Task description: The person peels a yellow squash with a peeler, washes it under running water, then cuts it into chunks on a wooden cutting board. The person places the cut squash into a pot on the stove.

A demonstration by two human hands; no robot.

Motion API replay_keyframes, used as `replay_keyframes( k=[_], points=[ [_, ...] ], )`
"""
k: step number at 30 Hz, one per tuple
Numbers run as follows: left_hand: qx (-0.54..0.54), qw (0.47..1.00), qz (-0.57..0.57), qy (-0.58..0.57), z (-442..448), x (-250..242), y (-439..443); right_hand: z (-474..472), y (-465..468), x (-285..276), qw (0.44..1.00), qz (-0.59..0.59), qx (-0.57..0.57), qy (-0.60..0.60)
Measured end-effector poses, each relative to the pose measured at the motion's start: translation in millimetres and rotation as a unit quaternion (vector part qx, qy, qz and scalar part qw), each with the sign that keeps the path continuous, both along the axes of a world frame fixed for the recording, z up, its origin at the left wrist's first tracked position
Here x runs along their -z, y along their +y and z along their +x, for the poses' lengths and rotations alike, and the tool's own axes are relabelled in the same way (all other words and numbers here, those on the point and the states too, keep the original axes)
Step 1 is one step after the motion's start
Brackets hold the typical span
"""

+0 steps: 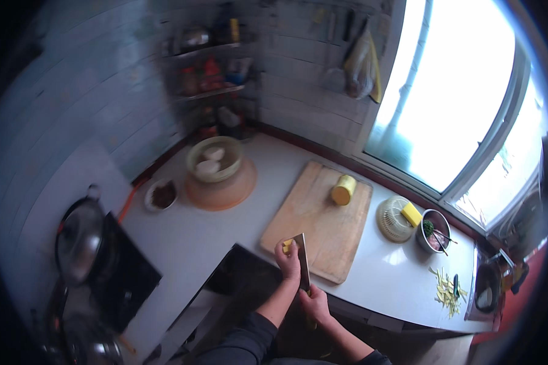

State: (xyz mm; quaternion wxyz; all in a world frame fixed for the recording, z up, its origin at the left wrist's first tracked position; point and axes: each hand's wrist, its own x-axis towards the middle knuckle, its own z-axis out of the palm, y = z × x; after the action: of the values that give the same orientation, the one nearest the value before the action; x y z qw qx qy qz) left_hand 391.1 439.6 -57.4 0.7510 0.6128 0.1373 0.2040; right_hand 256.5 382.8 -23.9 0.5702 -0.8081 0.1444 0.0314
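My right hand (316, 303) grips the handle of a kitchen cleaver (304, 264), its blade pointing away from me over the near edge of a wooden cutting board (322, 219). Beside the blade, my left hand (289, 262) holds small yellow pieces (287, 245), partly hidden by the fingers. Whether the left fingers also touch the blade is unclear. A thick yellow cylindrical chunk (344, 190) with a flat cut face lies near the board's far end.
An upturned strainer basket (392, 223) with a yellow block (411, 214) on it sits right of the board, beside a metal bowl (422, 244) with chopsticks. Peelings (447, 292) lie near the sink (484, 292). Leftward are stacked bowls (221, 191), a small dish (150, 196) and a lidded wok (80, 242).
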Motion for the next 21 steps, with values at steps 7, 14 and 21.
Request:
replay_keyframes(
  k=[7, 14, 21],
  points=[
    [-0.184, 0.967, -0.177, 0.014, -134.4, -23.3, 148.1, -113.4, 90.2, -33.8, 0.976, -0.094, -0.193, -0.044],
    [-0.3, 0.887, -0.344, -0.073, -272.0, -61.7, 295.2, -205.4, 198.1, -82.8, 0.932, -0.042, -0.358, -0.045],
    [-0.373, 0.808, -0.393, -0.231, -428.2, -81.2, 455.9, -275.3, 324.8, -104.5, 0.838, 0.053, -0.54, 0.053]
  ],
)
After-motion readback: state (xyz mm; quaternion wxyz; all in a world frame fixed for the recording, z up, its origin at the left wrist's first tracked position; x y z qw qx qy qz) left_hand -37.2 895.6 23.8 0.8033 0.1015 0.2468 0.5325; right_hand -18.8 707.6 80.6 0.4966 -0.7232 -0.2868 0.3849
